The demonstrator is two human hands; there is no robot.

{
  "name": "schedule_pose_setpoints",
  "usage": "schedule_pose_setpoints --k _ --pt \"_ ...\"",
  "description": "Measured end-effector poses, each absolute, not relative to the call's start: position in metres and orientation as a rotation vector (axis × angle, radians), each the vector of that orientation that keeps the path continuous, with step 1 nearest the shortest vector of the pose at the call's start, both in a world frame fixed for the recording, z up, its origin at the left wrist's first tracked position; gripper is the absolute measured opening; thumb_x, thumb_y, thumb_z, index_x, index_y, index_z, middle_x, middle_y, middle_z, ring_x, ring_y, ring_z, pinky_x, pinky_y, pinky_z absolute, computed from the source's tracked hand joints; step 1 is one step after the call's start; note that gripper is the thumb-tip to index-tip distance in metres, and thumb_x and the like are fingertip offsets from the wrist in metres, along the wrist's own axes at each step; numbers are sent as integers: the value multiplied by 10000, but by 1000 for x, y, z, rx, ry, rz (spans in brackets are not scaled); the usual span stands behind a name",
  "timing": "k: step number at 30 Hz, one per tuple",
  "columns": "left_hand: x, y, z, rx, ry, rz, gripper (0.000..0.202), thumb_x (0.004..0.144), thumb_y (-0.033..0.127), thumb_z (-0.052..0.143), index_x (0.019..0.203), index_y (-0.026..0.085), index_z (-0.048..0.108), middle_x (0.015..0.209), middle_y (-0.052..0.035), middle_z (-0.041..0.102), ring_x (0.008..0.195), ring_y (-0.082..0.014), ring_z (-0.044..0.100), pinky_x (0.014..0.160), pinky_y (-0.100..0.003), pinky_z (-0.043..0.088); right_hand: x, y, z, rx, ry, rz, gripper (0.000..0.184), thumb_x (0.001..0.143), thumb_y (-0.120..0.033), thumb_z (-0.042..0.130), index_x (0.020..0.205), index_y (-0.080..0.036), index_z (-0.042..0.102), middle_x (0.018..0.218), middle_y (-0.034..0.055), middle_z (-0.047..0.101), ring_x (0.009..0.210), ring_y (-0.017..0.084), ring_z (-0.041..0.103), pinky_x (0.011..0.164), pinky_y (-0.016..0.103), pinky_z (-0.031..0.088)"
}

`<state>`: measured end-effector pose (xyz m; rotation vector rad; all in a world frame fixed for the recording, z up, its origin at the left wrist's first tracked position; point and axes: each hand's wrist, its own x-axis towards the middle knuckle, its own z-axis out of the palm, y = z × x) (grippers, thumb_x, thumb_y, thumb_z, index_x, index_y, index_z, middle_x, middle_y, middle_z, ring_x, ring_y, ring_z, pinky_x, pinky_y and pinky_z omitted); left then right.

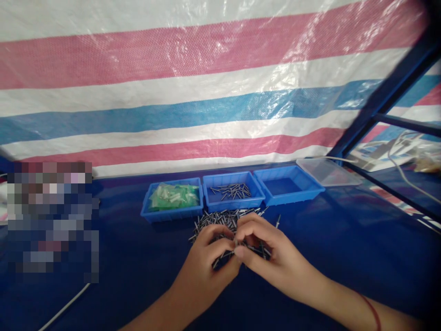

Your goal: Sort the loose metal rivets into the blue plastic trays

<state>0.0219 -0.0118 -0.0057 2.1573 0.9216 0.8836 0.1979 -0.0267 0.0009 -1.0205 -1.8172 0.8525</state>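
Metal pins (215,220) lay in a loose pile on the blue table (138,276), beneath and just beyond the person's two hands, and more pins (236,191) lay scattered in the middle tray (237,204) behind the pile. The left hand (206,262) had its fingers curled, thumb and fingertips drawn in toward those of the right hand (275,253), which was bent in much the same way; the fingertips of the two came together over the pile. Whether either hand pinched a pin there I could not tell, since the fingers covered the spot. A red band (372,311) circled the right wrist. One loose pin (278,221) lay to the right of the pile. The left tray (172,214) held a clear bag (174,196) with green and white contents, and the right tray (292,196) stood beside the middle one, with a translucent panel (329,174) next to it. Behind the trays hung a striped sheet (172,50) in white, red and blue.
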Motion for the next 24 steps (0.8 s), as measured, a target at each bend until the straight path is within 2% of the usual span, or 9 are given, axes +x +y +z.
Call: schedule_pose_setpoints --k 3,6,9,12,16,21,24 --pt "23 -11 -6 2179 939 906 87 844 185 583 848 193 669 989 -71 603 950 -198 591 869 -346 494 198 -26 1 -1013 -1825 789 50 861 -226 585 814 -212 574 858 15 531 773 133 525 690 271 449" --pt "21 -11 -8 2158 966 931 83 861 215 579 854 198 660 999 -71 601 957 -198 586 869 -348 489 199 -25 0 -1007 -1828 787 44 878 -232 562 874 -222 605 882 26 550 769 135 542 661 266 464" --pt "17 -10 -10 2117 993 965 73 874 222 572 880 208 643 1003 -58 596 946 -183 584 848 -323 486 201 -24 -2 -1006 -1830 763 98 888 -231 550 951 -236 625 908 35 569 806 144 562 672 268 484" --pt "15 -10 -10 2098 1017 992 65 878 196 562 884 211 624 983 -42 590 921 -163 586 820 -288 481 203 -23 -3 -1004 -1883 678 108 895 -220 539 939 -230 637 895 38 585 812 147 571 681 270 491" --pt "15 -9 -8 2107 1058 1000 53 879 195 553 870 207 603 958 -33 596 900 -160 590 812 -281 478 207 -14 -4 -998 -2034 429 149 918 -221 502 939 -211 649 895 58 607 849 172 577 741 315 485" --pt "11 -5 -4 2219 1129 937 148 886 214 537 1023 218 591 1029 -56 605 978 -196 572 873 -342 468 223 17 -4 -1240 -1974 -46 189 921 -258 491 951 -187 664 927 87 624 886 222 569 791 390 449" --pt "7 -3 -5 2324 1175 935 137 889 171 495 966 210 602 1005 -58 601 989 -206 556 882 -364 464 231 27 -3 -1373 -1988 -211 220 911 -301 504 998 -168 656 982 116 625 912 254 568 792 419 442"
